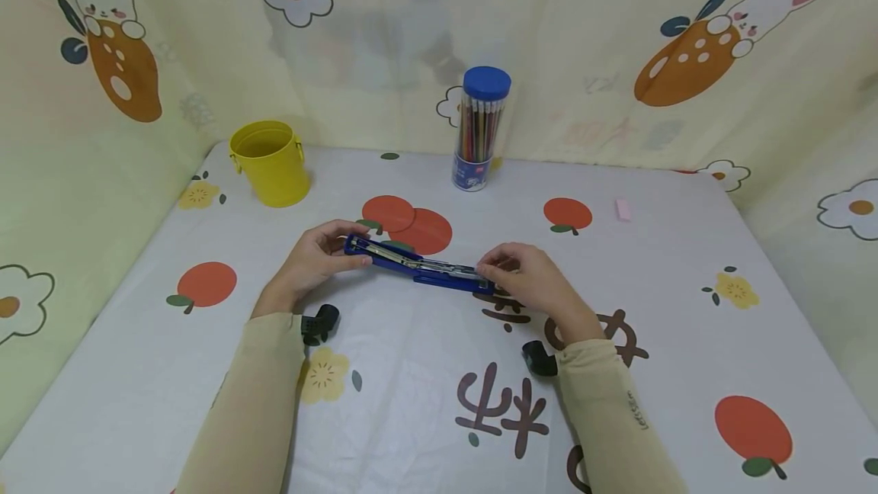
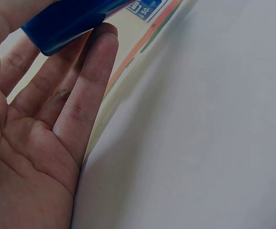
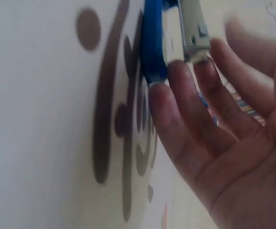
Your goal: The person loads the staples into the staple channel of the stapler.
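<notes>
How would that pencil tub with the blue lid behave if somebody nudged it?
The pencil tub would probably tip fairly easily, since it stands tall and narrow. Once over, its rounded sides suggest it could roll. It may feel fairly heavy for its size, being packed with pencils, though the lid appears to be on, so they would likely stay inside.

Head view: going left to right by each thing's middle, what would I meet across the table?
Yellow bucket, left hand, blue stapler, pencil tube, right hand, small pink piece.
</notes>
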A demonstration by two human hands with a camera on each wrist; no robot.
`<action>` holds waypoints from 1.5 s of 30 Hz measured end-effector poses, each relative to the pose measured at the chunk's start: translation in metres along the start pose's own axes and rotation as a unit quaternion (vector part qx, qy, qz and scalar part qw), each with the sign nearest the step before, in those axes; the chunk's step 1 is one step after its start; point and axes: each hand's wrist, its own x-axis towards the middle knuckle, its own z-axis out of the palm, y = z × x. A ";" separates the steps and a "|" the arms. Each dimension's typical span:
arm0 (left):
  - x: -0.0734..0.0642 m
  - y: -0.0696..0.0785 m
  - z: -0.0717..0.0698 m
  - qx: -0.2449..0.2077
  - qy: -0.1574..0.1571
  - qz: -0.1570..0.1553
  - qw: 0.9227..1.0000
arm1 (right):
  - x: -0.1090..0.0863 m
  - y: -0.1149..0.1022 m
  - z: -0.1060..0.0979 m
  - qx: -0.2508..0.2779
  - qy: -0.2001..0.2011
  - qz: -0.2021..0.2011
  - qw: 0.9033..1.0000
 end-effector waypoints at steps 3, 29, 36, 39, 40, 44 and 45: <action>0.000 0.000 0.000 -0.002 -0.001 0.000 1.000 | -0.001 0.002 -0.003 0.000 -0.009 -0.019 1.000; 0.002 -0.003 0.000 -0.004 0.000 0.007 1.000 | -0.008 0.019 -0.022 -0.022 0.048 -0.051 0.997; 0.001 -0.003 0.000 -0.005 -0.003 0.013 1.000 | -0.006 0.040 -0.027 -0.026 -0.015 0.037 0.999; 0.002 -0.003 -0.001 -0.005 -0.002 0.012 1.000 | -0.005 0.043 -0.027 -0.030 -0.009 0.048 0.998; 0.002 -0.003 -0.001 -0.003 -0.002 0.012 1.000 | -0.005 0.043 -0.027 -0.033 -0.008 0.048 0.998; 0.002 -0.003 0.000 -0.001 -0.002 0.010 1.000 | -0.005 0.043 -0.027 -0.040 -0.014 0.039 0.998; 0.002 -0.002 0.000 -0.001 -0.001 0.010 1.000 | -0.005 0.043 -0.027 -0.042 -0.014 0.034 0.998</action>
